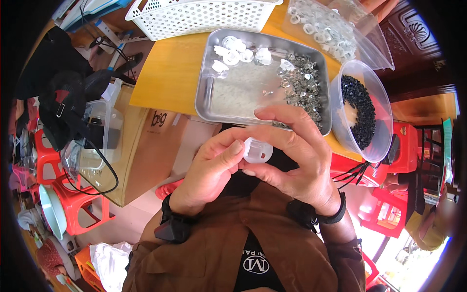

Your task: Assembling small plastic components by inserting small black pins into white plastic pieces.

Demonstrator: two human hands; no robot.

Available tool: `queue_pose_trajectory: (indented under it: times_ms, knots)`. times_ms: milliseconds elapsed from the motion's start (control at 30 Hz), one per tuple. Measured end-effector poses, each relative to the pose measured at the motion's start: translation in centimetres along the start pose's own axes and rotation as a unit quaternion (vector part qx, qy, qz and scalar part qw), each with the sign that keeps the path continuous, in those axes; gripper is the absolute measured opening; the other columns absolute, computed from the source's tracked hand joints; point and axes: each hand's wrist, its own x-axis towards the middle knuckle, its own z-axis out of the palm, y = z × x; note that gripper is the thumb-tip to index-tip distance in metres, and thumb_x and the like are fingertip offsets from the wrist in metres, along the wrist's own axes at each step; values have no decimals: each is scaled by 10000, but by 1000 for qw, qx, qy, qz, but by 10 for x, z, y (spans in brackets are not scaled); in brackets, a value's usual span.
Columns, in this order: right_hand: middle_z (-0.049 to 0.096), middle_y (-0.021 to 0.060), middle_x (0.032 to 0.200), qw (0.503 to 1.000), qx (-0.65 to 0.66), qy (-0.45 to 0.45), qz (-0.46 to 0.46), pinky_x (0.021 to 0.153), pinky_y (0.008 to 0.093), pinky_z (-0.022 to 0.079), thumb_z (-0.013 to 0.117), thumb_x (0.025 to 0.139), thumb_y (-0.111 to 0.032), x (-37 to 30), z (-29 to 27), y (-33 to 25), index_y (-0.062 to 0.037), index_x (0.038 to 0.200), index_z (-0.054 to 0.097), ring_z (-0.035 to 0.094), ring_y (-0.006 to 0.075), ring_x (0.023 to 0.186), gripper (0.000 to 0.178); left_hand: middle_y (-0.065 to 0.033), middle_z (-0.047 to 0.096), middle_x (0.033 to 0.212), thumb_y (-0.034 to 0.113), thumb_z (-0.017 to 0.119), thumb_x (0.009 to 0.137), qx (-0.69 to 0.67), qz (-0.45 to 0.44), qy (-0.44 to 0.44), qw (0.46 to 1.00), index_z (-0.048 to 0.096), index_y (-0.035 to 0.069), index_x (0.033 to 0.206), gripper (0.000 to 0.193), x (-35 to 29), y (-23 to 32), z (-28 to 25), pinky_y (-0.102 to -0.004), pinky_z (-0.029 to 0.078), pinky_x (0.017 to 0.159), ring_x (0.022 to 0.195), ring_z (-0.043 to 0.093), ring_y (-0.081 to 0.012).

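Note:
In front of my chest, a small translucent white plastic fitting (pixel 258 151) with a rounded body and a small hole is held between both hands. My left hand (pixel 206 168) pinches its left side between thumb and fingers. Around its right side curls my right hand (pixel 304 158), thumb at its lower edge and one finger raised toward the tray. Just beyond the hands lies a metal tray (pixel 206 92). White plastic fittings (pixel 232 54) are grouped at the tray's far left, and a heap of small shiny metal-looking pieces (pixel 304 87) covers its right side.
A round clear tub (pixel 384 109) with small black pieces stands right of the tray. Behind it sits a clear box (pixel 372 51) of translucent rings. A white perforated basket (pixel 204 19) is at the back of the yellow table (pixel 165 73). Left stands a cardboard box (pixel 146 155).

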Motion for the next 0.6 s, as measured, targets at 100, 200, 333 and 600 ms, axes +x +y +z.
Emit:
queue_pose_trajectory:
  times_ms: [100, 200, 333, 600]
  knots:
    - [594, 135, 1060, 1000, 12, -8, 7, 767, 352, 500, 834, 606, -274, -2, 2, 2, -45, 971, 660, 601, 264, 944, 464, -51, 578, 1081, 280, 484, 961, 15, 1, 26, 1000, 496, 7, 1231, 384, 1, 3, 6, -266, 449, 818, 992, 539, -113]
    - [591, 128, 1047, 999, 33, 4, 22, 765, 345, 497, 828, 583, -196, 1, 3, -1, -53, 961, 658, 590, 268, 938, 438, -51, 576, 1085, 281, 481, 963, -15, -7, 8, 1000, 502, 4, 1222, 380, 1, 3, 4, -270, 442, 837, 995, 539, -118]
    - [595, 116, 1021, 998, 48, 13, 28, 749, 328, 496, 820, 576, -129, 3, 4, 0, -52, 946, 646, 587, 263, 909, 416, -59, 576, 1088, 324, 509, 943, 23, -6, 5, 1000, 502, 1, 1211, 420, 0, 2, 2, -279, 443, 848, 996, 544, -131]
    - [610, 115, 904, 980, -52, 31, 189, 673, 340, 507, 724, 674, -31, 6, -27, 23, -29, 951, 635, 605, 259, 721, 291, -136, 553, 1121, 395, 464, 944, 68, 186, 118, 973, 482, 5, 1198, 466, -7, 34, -13, -346, 494, 775, 982, 564, -207]
